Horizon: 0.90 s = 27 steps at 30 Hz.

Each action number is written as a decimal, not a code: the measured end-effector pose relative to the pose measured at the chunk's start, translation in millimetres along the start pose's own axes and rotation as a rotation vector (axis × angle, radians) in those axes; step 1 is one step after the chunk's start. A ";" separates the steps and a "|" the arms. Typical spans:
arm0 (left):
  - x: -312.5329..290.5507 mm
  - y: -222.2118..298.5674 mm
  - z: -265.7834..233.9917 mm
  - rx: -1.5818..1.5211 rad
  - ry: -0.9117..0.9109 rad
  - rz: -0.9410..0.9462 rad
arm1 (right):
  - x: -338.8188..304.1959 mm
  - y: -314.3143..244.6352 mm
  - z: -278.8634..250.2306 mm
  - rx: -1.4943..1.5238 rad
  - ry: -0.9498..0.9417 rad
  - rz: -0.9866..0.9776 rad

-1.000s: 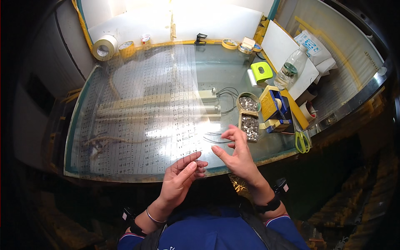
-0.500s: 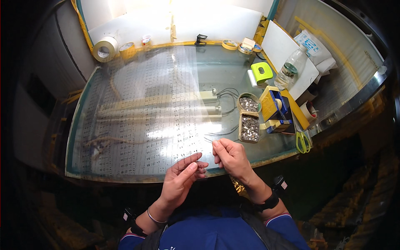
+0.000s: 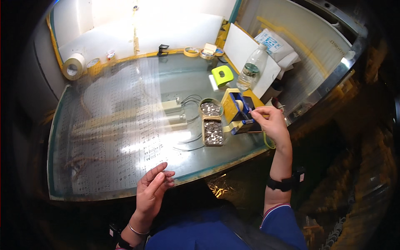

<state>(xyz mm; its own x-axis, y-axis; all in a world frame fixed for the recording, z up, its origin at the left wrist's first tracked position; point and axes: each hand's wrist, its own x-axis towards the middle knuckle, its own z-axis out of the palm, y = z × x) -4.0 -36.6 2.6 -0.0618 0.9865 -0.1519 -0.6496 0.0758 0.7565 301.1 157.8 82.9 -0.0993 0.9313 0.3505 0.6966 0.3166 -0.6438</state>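
My left hand is at the table's near edge, thumb against bent fingers. It seems to pinch the edge of a large clear sheet printed with rows of small dark marks, and the fingers show through the film. To the right, my right hand is closed in a pinch beside a blue and yellow tape dispenser. Whatever lies between its fingertips is too small to make out. Left of the dispenser, two joined tubs hold many small shiny pieces.
A green hole punch and a clear bottle stand behind the dispenser. Tape rolls line the back edge. Light tubes with wires show under the glass tabletop. Green-handled scissors sit beneath my right wrist.
My right hand has moved away from my left, rightward to the tape dispenser. My left hand stays by the sheet's near edge. The whole view has shifted to the right.
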 end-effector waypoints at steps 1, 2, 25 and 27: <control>0.1 0.1 0.3 -0.003 0.014 0.008 | 2.5 0.5 0.7 -0.034 -0.048 0.009; 0.8 0.3 2.2 0.022 0.017 0.000 | 1.3 -1.2 -2.1 -0.098 -0.081 0.028; 1.2 0.5 3.5 0.030 0.025 -0.019 | -51.8 -22.8 18.4 -0.261 0.105 0.084; -1.8 1.9 2.9 0.052 0.079 -0.011 | -59.4 -42.5 28.3 -0.428 0.002 0.011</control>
<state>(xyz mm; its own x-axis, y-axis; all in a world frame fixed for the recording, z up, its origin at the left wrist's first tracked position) -2.9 -37.9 6.1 -0.1160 0.9712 -0.2082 -0.6101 0.0958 0.7865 257.3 94.1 70.2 -0.0889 0.9336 0.3470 0.9299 0.2026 -0.3069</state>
